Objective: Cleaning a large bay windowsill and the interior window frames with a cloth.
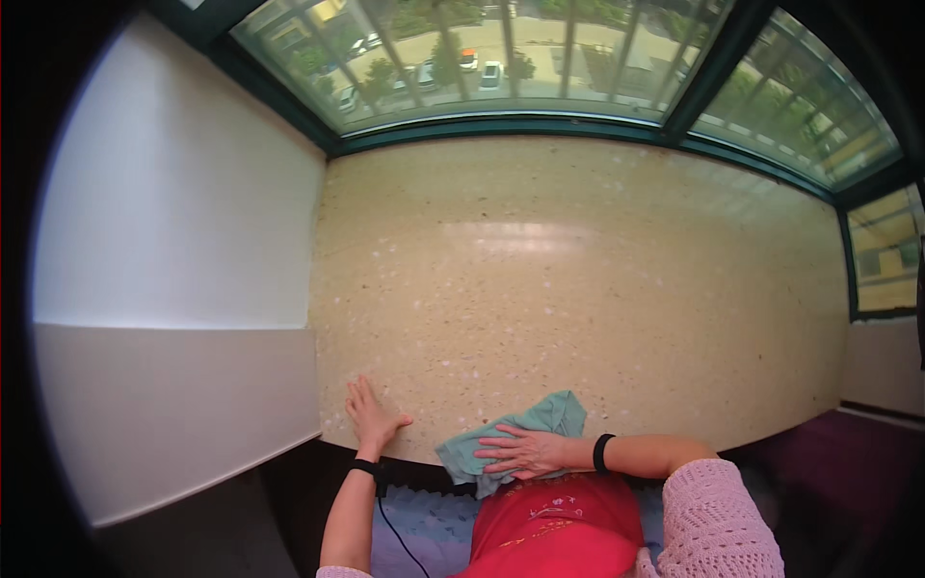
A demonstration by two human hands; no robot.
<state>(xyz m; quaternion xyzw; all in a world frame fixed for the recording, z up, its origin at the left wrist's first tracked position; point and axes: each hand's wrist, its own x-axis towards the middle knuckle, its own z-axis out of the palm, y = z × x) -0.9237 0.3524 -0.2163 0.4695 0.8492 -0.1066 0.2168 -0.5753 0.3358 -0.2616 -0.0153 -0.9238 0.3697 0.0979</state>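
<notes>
A speckled beige stone window sill point(542, 303) spreads out in front of me. My right hand point(524, 454) lies flat on a green cloth point(553, 419) at the sill's front edge, pressing it with the fingers pointing left. Part of the cloth hangs over that edge, and its middle is hidden under the hand. Near the front left corner, my left hand point(374, 417) rests on the bare stone with fingers spread, holding nothing.
A dark green window frame point(506, 128) bounds the sill at the back, with bars and parked cars beyond the glass. A white wall point(181, 217) rises on the left. From the left wrist's black band point(365, 467) a black cable point(397, 538) runs down.
</notes>
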